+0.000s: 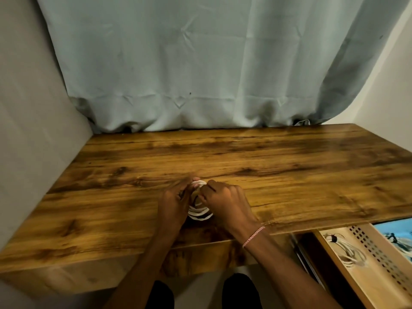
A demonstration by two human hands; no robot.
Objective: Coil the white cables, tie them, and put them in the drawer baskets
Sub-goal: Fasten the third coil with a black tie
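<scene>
A coiled white cable (pixel 200 212) sits on the wooden desk (pixel 289 175) near its front edge, held between both hands. My left hand (pixel 175 202) grips the coil's left side, its fingertips at the top of the loop. My right hand (pixel 225 200) has its fingers curled and pinches the coil's upper right part. Much of the coil is hidden by the hands. At the lower right an open drawer holds a tan basket (pixel 365 284), and another coiled white cable (pixel 351 253), bound with a dark tie, lies in it.
A pale blue curtain (pixel 200 63) hangs behind the desk. A grey wall stands at the left. A perforated divider (pixel 379 257) runs along the basket, with a blue item (pixel 396 237) beyond it at the far right.
</scene>
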